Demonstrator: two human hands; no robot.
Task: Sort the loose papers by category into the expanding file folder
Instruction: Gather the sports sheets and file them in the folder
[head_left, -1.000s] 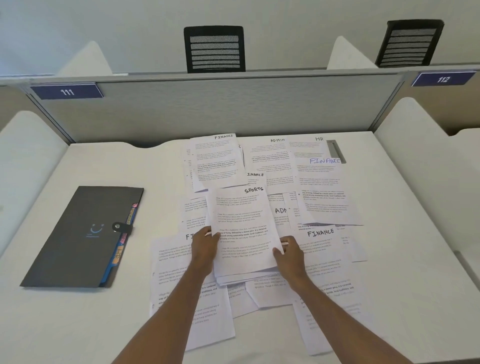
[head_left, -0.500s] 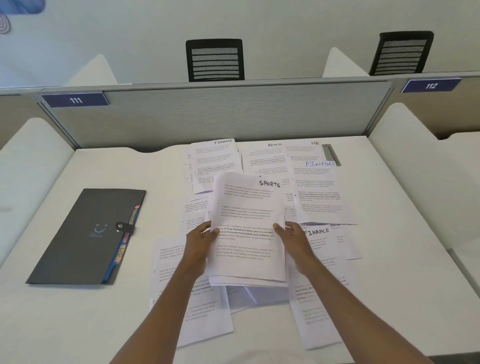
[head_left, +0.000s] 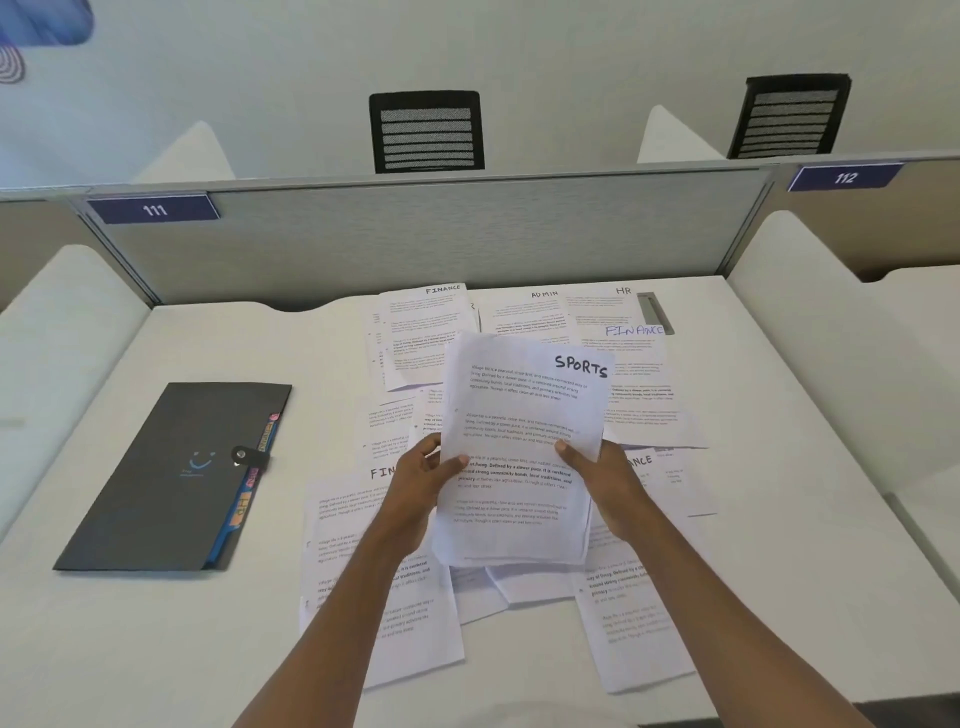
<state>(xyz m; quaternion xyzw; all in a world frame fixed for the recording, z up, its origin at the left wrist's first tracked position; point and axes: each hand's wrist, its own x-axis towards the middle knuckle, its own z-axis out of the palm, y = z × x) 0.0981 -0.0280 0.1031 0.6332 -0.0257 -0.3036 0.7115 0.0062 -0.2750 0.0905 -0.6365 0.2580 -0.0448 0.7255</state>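
Observation:
A stack of printed sheets topped by one marked SPORTS (head_left: 519, 431) is raised off the desk, tilted toward me. My left hand (head_left: 421, 483) grips its left edge and my right hand (head_left: 608, 483) grips its right edge. Under and around it lie several loose papers (head_left: 374, 571) headed FINANCE, ADMIN and HR, overlapping each other. The dark grey expanding file folder (head_left: 156, 478) lies shut on the desk to the left, its strap snapped, with coloured tabs showing along its right edge.
The white desk (head_left: 156, 649) ends at a grey partition (head_left: 415, 239) at the back, with white side dividers (head_left: 810, 291) left and right. A metal cable slot (head_left: 652, 309) sits at the back right beside the papers. Two black chairs stand beyond the partition.
Both hands have lifted the SPORTS stack off the spread papers and brought it up toward me. The camera has tilted upward a little.

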